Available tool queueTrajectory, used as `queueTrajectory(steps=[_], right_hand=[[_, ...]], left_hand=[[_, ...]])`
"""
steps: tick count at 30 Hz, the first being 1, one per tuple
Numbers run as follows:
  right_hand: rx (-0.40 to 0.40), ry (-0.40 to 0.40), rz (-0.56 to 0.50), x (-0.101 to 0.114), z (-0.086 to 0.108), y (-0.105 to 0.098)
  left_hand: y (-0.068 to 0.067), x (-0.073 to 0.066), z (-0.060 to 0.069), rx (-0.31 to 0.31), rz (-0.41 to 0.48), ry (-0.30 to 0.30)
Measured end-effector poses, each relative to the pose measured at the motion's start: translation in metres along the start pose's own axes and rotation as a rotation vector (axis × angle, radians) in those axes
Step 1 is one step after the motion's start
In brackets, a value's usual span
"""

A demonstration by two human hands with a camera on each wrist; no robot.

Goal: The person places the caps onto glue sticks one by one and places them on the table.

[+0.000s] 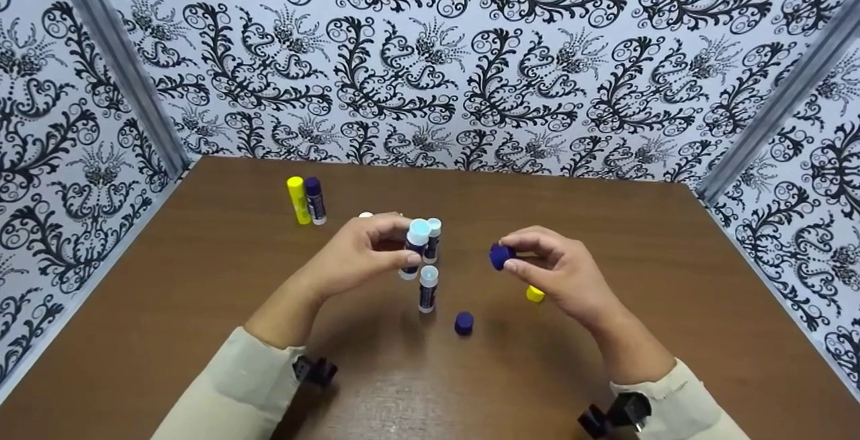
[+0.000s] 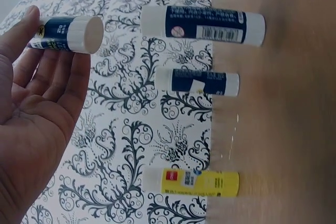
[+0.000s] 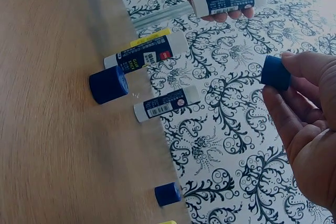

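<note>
My left hand [image 1: 356, 255] grips an uncapped navy glue stick [image 1: 414, 249], raised above the table with its white end up. Between thumb and fingers, my right hand [image 1: 568, 275] pinches a dark blue cap [image 1: 500, 256], held apart from the stick. Two uncapped navy glue sticks stand upright by the left hand, a nearer one [image 1: 427, 292] and a farther one [image 1: 433, 244]. The left wrist view also has an uncapped yellow glue stick [image 2: 199, 182], mostly hidden behind the left hand in the head view. The held cap [image 3: 275, 72] also appears in the right wrist view.
On the brown table [image 1: 222, 292], a loose dark blue cap [image 1: 463, 324] lies near the front. A yellow cap [image 1: 535, 293] sits under the right hand. At the back left stand a capped yellow glue stick [image 1: 299, 200] and a capped navy one [image 1: 314, 201]. Patterned walls [image 1: 430, 57] enclose the table.
</note>
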State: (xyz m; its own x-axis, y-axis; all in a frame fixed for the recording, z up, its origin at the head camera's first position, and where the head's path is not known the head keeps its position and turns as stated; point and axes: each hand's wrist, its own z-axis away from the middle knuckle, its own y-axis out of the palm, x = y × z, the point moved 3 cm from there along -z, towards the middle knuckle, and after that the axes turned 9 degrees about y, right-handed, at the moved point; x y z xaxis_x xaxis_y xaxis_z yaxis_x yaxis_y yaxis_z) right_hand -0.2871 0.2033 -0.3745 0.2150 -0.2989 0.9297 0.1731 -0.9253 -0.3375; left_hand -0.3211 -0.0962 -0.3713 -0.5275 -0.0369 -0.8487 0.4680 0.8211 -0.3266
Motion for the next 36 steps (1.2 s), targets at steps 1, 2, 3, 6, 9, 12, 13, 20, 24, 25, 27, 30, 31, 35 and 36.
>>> queueTrajectory(steps=[1,2,3,6,9,12,13,20,24,25,27,30,31,35,36], right_hand=[[-0.003,-0.002,-0.013,0.001,0.001,0.0],[-0.005,-0.005,-0.025,0.002,0.002,0.0],[-0.008,-0.009,-0.034,0.003,0.003,0.001],[-0.013,-0.039,-0.056,0.006,0.006,0.002],[-0.014,-0.071,-0.061,0.01,0.009,0.003],[-0.018,-0.088,-0.073,0.013,0.012,0.002],[-0.021,-0.091,-0.078,0.015,0.013,0.002],[-0.041,-0.075,-0.103,0.02,0.017,0.003],[-0.046,-0.075,-0.107,0.022,0.018,0.006],[-0.048,-0.079,-0.109,0.023,0.019,0.006],[-0.05,-0.088,-0.108,0.024,0.019,0.008],[-0.054,-0.1,-0.105,0.025,0.021,0.009],[-0.053,-0.1,-0.108,0.025,0.021,0.009],[-0.049,-0.097,-0.111,0.026,0.022,0.011],[-0.047,-0.099,-0.11,0.026,0.023,0.011]], left_hand=[[0.001,-0.002,0.0,0.004,0.009,0.007],[0.003,-0.004,0.0,0.007,0.013,0.015],[0.004,-0.005,0.0,0.007,0.013,0.022],[0.008,-0.01,0.002,-0.005,0.018,0.021],[0.013,-0.014,0.003,-0.018,0.023,0.011],[0.018,-0.016,0.003,-0.022,0.035,-0.005],[0.019,-0.016,0.003,-0.021,0.037,-0.008],[0.025,-0.016,0.006,-0.063,-0.009,-0.024],[0.029,-0.015,0.006,-0.092,-0.038,-0.031],[0.03,-0.015,0.007,-0.096,-0.043,-0.031],[0.032,-0.014,0.007,-0.099,-0.049,-0.034],[0.035,-0.015,0.007,-0.096,-0.052,-0.03],[0.035,-0.015,0.007,-0.094,-0.055,-0.028],[0.037,-0.017,0.007,-0.091,-0.071,-0.013],[0.038,-0.017,0.007,-0.092,-0.073,-0.011]])
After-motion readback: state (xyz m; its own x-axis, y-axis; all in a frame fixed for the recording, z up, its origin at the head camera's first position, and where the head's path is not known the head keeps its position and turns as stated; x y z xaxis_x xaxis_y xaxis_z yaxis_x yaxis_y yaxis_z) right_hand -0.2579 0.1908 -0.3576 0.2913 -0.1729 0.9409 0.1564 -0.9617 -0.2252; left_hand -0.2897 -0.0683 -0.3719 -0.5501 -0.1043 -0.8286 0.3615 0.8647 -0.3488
